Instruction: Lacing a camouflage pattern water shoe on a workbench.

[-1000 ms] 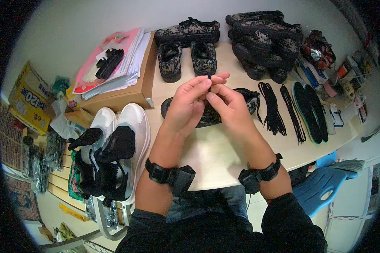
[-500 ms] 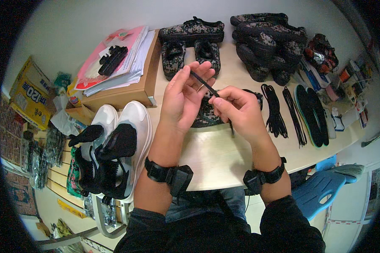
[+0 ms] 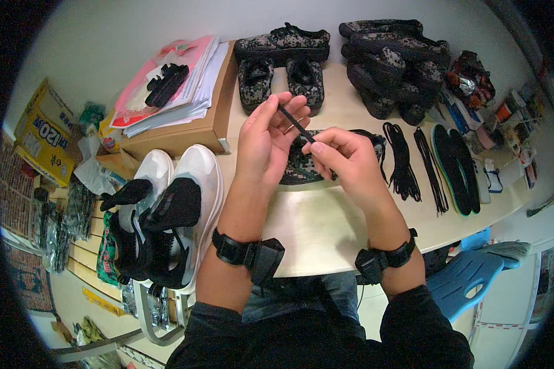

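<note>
A short stretch of black shoelace (image 3: 295, 123) runs slantwise between my hands, above the table. My left hand (image 3: 268, 135) is turned palm up, its thumb and fingers closed lightly on the upper end while the other fingers curl loosely. Thumb and forefinger of my right hand (image 3: 345, 157) pinch the lower end. Behind and below the hands lies a camouflage shoe (image 3: 300, 175), largely covered by them. To the right are a bundle of black shoelaces (image 3: 400, 163), a thinner lace bundle (image 3: 432, 169) and a pair of dark insoles (image 3: 455, 169).
White-and-black sneakers (image 3: 194, 169) stand left of my left forearm. Behind them, a cardboard box (image 3: 218, 132) carries papers and a black clip-like object (image 3: 166, 86). Camouflage shoes (image 3: 281, 46) sit at the back, with a pile of more (image 3: 394, 67) to their right. A blue stool (image 3: 461, 283) is at lower right.
The lace end that hung below my right hand no longer shows. Both hands keep nearly the same place and hold on the shoelace; the view has shifted slightly.
</note>
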